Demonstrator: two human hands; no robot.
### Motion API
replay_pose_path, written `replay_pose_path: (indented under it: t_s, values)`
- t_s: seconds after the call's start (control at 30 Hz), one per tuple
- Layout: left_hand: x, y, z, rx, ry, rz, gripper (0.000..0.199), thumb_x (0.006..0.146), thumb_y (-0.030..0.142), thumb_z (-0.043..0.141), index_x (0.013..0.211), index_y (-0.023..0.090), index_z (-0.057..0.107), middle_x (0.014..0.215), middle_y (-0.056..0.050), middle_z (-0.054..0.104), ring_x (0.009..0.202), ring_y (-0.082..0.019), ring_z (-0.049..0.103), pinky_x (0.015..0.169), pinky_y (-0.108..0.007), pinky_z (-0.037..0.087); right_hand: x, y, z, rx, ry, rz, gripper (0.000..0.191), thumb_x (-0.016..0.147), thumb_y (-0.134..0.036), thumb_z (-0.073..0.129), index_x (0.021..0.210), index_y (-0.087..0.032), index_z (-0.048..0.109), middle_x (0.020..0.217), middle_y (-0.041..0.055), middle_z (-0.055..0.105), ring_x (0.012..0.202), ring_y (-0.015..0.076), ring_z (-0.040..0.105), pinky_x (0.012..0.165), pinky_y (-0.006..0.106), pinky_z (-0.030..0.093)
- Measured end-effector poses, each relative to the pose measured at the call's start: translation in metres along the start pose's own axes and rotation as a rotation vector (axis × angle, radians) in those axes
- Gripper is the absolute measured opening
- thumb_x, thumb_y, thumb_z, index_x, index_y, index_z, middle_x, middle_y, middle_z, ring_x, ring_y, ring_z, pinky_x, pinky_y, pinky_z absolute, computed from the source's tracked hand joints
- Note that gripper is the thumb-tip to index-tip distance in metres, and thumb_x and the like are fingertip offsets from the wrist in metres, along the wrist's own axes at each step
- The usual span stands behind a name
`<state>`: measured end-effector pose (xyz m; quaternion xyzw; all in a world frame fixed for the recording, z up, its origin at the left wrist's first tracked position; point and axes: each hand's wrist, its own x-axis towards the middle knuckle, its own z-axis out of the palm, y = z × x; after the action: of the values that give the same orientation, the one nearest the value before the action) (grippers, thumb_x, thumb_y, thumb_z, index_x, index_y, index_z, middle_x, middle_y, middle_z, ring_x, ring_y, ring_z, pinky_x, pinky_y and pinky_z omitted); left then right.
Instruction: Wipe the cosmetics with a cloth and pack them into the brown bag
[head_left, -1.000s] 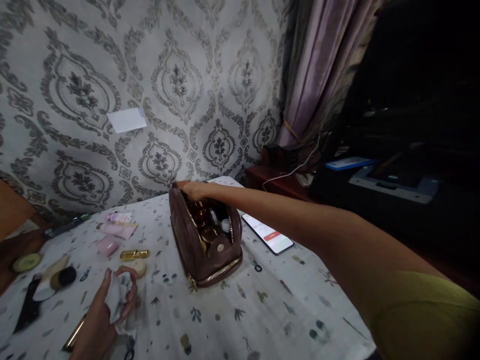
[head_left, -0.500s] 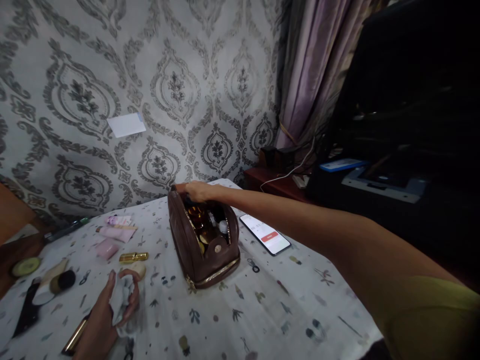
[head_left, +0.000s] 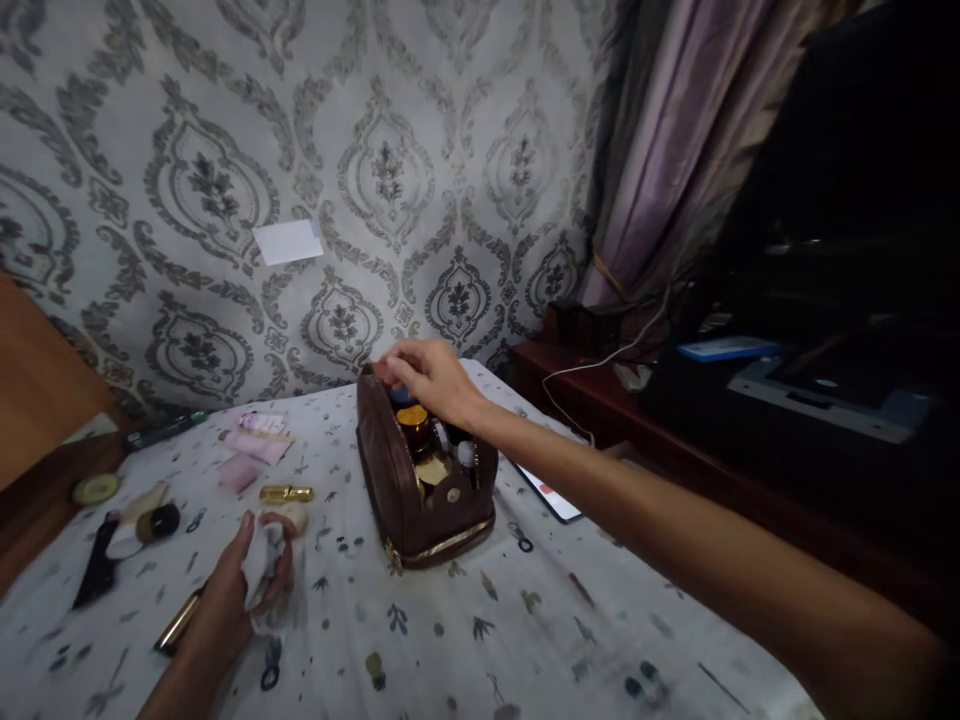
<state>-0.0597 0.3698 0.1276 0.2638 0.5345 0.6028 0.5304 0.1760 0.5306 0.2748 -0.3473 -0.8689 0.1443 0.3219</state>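
A brown leather cosmetic bag (head_left: 390,500) stands unzipped on the patterned cloth, with an amber jar (head_left: 414,420) and a white-capped bottle (head_left: 466,457) inside. Over the bag's far end is my right hand (head_left: 431,375), its fingers pinched at the rim; what they hold is too small to make out. My left hand (head_left: 236,590) curls round a crumpled white tissue (head_left: 262,565) at the lower left. A gold tube (head_left: 286,494) and a cream round item (head_left: 295,517) lie just beyond it, and a dark and gold tube (head_left: 178,620) is beside the wrist.
Pink tubes (head_left: 255,446) and a black-capped bottle (head_left: 142,532) lie on the cloth at left. A phone (head_left: 551,492) is partly under my right forearm. Beyond the cloth's right side are a white cable (head_left: 581,368) and a dark red surface (head_left: 536,360).
The view has shifted, so the bag and items appear further right. My right hand has risen a little at the bag's far end. My left hand still holds the tissue.
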Motion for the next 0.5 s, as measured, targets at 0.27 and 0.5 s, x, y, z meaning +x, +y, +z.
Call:
replay_pose_path:
  t_s: [0.27, 0.5]
  values:
    - [0.003, 0.018, -0.004, 0.069, 0.151, 0.168, 0.059, 0.065, 0.075, 0.064, 0.075, 0.018, 0.056, 0.045, 0.007, 0.045, 0.030, -0.005, 0.032, 0.029, -0.014, 0.017, -0.113, -0.050, 0.095, 0.460, -0.238, -0.453, 0.027, 0.097, -0.024, 0.045, 0.087, -0.015, 0.068, 0.072, 0.0054, 0.068, 0.065, 0.0149, 0.060, 0.064, 0.026, 0.042]
    - [0.014, 0.041, -0.037, 0.203, 0.412, 0.343, 0.044, 0.076, 0.067, 0.045, 0.077, 0.022, 0.046, 0.052, 0.009, 0.041, 0.034, -0.007, 0.033, 0.035, -0.019, 0.025, -0.091, -0.049, 0.193, 1.168, -0.299, 0.449, 0.027, 0.081, -0.042, 0.054, 0.084, -0.017, 0.061, 0.063, 0.0016, 0.063, 0.052, 0.0120, 0.055, 0.047, 0.020, 0.037]
